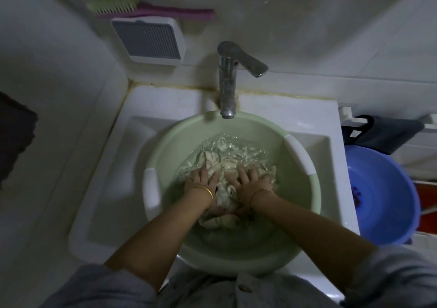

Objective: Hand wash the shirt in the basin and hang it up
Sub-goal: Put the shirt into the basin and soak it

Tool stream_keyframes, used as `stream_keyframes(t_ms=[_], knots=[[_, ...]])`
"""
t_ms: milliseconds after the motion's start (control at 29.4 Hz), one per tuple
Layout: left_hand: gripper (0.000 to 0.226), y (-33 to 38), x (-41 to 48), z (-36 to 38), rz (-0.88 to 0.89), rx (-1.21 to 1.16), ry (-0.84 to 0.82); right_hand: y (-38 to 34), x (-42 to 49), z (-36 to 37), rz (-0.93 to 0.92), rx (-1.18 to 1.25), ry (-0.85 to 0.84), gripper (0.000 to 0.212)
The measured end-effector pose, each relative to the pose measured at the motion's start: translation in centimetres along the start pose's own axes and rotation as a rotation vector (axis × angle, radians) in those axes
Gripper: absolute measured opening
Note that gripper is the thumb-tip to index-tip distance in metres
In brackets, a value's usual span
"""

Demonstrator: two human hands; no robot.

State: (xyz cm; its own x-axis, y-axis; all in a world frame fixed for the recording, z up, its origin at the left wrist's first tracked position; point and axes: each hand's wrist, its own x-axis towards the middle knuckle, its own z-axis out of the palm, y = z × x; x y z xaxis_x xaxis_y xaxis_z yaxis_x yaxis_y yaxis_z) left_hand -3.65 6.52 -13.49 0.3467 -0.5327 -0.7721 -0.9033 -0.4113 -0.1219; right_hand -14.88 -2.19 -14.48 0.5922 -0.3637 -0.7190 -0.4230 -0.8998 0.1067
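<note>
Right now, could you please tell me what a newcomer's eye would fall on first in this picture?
The pale green basin in the white sink at centre draws the eye: the person's left grip and right grip, fingers spread, press a pale shirt under rippling water. A chrome faucet stands just behind, its spout over the basin's far rim, and a blue basin sits at the right edge.

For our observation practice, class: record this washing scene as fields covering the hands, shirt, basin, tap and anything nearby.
left hand: flat on the shirt, fingers spread
right hand: flat on the shirt beside it
shirt: pale, bunched, under water
basin: green, in the white sink
tap: over basin's far rim
nearby: blue basin at right; brush on wall
</note>
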Motion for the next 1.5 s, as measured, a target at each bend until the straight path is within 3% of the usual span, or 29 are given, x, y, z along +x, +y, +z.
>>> stream_keyframes(t_ms=[136,204,306,340,408,510,680,816,953,1055,1157,1293,1395,1497], knots=[[0.086,-0.2,-0.1,-1.1,0.057,-0.104,0.171,-0.6,0.8,-0.7,0.119,0.079,-0.006,0.084],[0.071,-0.3,-0.8,-2.0,0.041,-0.12,0.322,0.2,1.0,-1.7,0.031,0.19,-0.001,0.064],[0.07,0.0,-2.3,-2.8,0.006,-0.105,0.256,2.3,0.6,-3.8,-0.043,0.326,0.06,0.035],[0.073,0.2,-2.5,-2.7,0.016,-0.113,0.176,2.7,0.3,-4.0,0.003,0.313,0.125,0.037],[0.081,0.5,-2.1,-1.9,0.046,-0.162,0.025,2.4,-0.1,-3.8,0.026,0.262,0.168,0.06],[0.087,0.7,-0.9,-0.3,0.078,-0.155,-0.069,1.2,-0.3,-0.8,0.015,0.191,0.031,0.076],[0.083,0.5,0.0,-0.1,0.092,-0.099,-0.029,0.5,0.5,0.0,0.114,0.229,0.022,0.07],[0.074,0.8,-1.4,-1.2,0.051,-0.075,0.169,1.4,1.0,-1.1,0.031,0.319,0.018,0.095],[0.09,1.2,-2.4,-0.8,0.076,-0.161,0.024,0.8,-0.9,0.1,0.048,0.291,-0.025,0.115],[0.096,1.4,-2.4,-0.3,0.053,-0.077,-0.031,0.2,-1.4,0.4,0.071,0.262,-0.042,0.113],[0.086,1.1,-3.0,-1.4,0.064,-0.036,0.054,1.2,-1.4,-0.4,0.0,0.32,-0.034,0.103],[0.065,-0.2,-5.0,-3.4,0.084,-0.076,0.286,2.6,-2.7,-2.2,-0.076,0.35,0.196,0.061],[0.061,-1.2,-6.6,-4.2,0.085,-0.113,0.44,2.6,-3.8,-3.2,-0.078,0.375,0.416,0.043],[0.057,-1.8,-7.7,-4.2,0.079,-0.135,0.406,2.0,-4.4,-2.8,-0.039,0.345,0.439,0.039]])
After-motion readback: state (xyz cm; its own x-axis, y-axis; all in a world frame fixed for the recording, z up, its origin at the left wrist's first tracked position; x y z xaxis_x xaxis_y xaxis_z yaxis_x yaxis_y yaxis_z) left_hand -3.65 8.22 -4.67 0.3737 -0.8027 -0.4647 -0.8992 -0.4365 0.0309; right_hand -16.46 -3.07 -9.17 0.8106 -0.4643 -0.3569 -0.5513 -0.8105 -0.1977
